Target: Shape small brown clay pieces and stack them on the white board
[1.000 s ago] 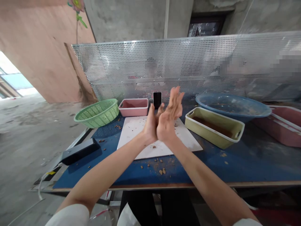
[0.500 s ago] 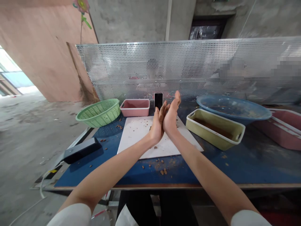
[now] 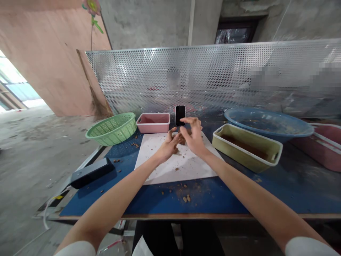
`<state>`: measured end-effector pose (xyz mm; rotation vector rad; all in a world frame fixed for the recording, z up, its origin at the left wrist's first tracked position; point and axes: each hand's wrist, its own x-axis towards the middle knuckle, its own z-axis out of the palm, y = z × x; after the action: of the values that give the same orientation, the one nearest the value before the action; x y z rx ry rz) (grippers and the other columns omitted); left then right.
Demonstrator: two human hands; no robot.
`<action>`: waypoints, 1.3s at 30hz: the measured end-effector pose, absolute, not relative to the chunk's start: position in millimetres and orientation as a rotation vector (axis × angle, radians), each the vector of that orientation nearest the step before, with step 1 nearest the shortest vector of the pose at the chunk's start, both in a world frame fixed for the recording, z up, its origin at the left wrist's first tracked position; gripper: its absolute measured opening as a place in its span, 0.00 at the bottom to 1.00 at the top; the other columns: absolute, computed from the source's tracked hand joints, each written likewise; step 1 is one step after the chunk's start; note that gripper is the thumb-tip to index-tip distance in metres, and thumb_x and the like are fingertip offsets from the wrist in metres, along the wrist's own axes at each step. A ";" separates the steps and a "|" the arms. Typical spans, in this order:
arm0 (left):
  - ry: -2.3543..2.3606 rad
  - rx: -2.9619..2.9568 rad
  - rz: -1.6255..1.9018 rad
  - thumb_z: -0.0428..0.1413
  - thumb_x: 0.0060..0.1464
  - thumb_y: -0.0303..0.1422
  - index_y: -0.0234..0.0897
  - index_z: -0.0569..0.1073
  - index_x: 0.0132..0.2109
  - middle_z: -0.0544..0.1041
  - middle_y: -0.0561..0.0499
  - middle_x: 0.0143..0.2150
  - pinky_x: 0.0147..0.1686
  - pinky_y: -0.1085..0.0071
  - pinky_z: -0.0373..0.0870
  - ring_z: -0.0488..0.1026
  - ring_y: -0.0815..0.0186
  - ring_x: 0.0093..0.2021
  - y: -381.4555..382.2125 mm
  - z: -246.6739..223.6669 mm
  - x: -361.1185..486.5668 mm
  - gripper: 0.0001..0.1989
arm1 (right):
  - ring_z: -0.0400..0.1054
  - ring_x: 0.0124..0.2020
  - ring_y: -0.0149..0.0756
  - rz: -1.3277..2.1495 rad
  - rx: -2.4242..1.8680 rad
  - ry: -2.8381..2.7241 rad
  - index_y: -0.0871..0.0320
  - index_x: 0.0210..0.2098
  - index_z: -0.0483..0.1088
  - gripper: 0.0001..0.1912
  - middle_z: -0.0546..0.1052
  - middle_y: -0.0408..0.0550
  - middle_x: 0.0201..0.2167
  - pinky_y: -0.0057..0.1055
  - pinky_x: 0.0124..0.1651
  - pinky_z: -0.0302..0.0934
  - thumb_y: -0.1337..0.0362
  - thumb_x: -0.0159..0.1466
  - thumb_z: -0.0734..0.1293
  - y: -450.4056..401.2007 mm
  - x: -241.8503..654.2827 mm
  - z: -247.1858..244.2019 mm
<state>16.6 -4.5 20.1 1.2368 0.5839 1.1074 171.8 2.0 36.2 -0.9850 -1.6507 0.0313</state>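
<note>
Low over a white board (image 3: 160, 176), my left hand (image 3: 168, 147) has its fingers apart beside small brown lumps (image 3: 176, 150). My right hand (image 3: 195, 137) is just to its right, fingers spread and bent, thumb toward the left hand. Brown residue coats the fingers of both hands. Between the hands some brown material (image 3: 182, 140) shows, partly hidden by the fingers; neither hand visibly grips it. Brown crumbs are scattered over the board.
A green basket (image 3: 113, 131) and pink bin (image 3: 153, 127) stand at the left back, a phone (image 3: 180, 113) upright behind the board. Rightward are an olive bin (image 3: 239, 156), blue basin (image 3: 279, 133) and another pink bin (image 3: 314, 153). A dark box (image 3: 92, 174) lies front left.
My hands, earlier pressed palm to palm and pointing up, have parted and lowered toward the board. Their fingers are now spread and bent.
</note>
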 end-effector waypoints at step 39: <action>0.864 1.707 1.098 0.69 0.54 0.48 0.35 0.82 0.34 0.79 0.49 0.28 0.31 0.67 0.75 0.74 0.66 0.27 1.3 1.4 -4.7 0.18 | 0.64 0.49 0.46 -0.230 -0.924 -2.047 0.44 0.50 0.77 0.12 0.72 0.50 0.45 0.50 0.57 0.58 0.52 0.77 0.63 -5.4 212.0 -3.7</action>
<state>-4.7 1.3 1.4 1.7074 0.8643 1.0981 212.0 -5.4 -3.7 -0.9240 -2.0473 -0.2297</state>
